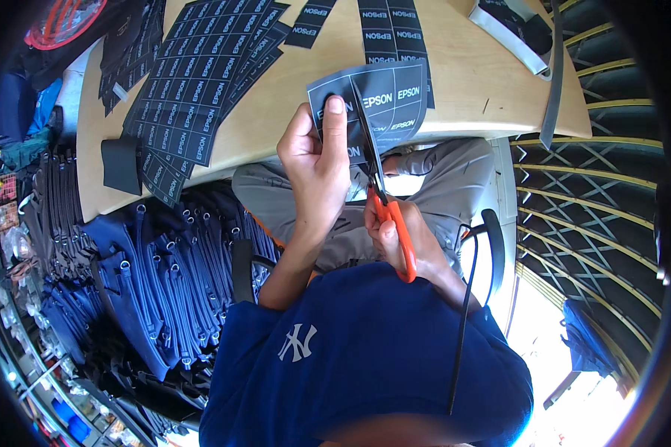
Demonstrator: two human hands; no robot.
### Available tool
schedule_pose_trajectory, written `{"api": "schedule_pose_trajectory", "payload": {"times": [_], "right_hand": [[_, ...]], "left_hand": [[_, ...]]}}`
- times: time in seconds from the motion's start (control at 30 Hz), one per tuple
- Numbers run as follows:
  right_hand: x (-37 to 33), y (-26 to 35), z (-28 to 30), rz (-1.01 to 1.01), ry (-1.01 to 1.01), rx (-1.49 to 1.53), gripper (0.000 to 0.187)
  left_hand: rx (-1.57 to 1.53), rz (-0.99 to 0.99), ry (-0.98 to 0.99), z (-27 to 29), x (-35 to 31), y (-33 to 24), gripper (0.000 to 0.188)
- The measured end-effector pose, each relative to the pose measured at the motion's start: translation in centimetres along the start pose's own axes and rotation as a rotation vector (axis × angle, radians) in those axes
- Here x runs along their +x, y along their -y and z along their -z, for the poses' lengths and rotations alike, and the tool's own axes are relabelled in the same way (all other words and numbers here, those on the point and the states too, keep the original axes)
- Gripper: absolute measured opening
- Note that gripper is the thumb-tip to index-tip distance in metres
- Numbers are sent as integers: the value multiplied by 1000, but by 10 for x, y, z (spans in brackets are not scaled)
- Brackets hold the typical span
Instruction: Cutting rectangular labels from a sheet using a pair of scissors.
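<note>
My left hand (322,164) grips a dark grey sheet of printed labels (406,78) at its left side, thumb on the front and fingers behind. The sheet is held up near the table's front edge and curves slightly. In my right hand (419,235) is a pair of scissors (402,238) with orange handles, pointing away from me. One dark blade lies across the front of the sheet, just right of my left thumb; the other blade is mostly hidden. My right fingers are wrapped through and around the handles.
Large label sheets (194,82) overlap on the left of the wooden table (455,97), beside a small black piece (121,165). Label strips (391,30) lie at the back. A white box (511,33) and a dark strap (552,97) are at right. Navy bags (138,283) hang left.
</note>
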State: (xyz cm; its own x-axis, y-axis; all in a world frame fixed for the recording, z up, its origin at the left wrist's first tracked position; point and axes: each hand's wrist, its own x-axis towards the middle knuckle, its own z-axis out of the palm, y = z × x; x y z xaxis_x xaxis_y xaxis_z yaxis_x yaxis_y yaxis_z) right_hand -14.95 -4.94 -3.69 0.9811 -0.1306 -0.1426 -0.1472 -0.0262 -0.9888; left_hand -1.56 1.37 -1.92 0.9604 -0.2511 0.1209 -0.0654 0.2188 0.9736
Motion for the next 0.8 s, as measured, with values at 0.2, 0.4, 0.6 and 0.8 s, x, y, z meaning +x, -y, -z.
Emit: {"api": "schedule_pose_trajectory", "payload": {"times": [0.2,0.4,0.6,0.8], "right_hand": [[6,8,4,65,-16,-64,57],[9,3,4,29,-13,-16,59],[12,-1,0,17,-62,-19,57],[19,7,0,-115,-94,107,63]], "left_hand": [[-7,-32,15,-3,14,0,26],[-16,-24,26,-5,13,3,27],[-13,-10,28,-7,16,6,26],[-19,26,60,-11,24,1,24]]}}
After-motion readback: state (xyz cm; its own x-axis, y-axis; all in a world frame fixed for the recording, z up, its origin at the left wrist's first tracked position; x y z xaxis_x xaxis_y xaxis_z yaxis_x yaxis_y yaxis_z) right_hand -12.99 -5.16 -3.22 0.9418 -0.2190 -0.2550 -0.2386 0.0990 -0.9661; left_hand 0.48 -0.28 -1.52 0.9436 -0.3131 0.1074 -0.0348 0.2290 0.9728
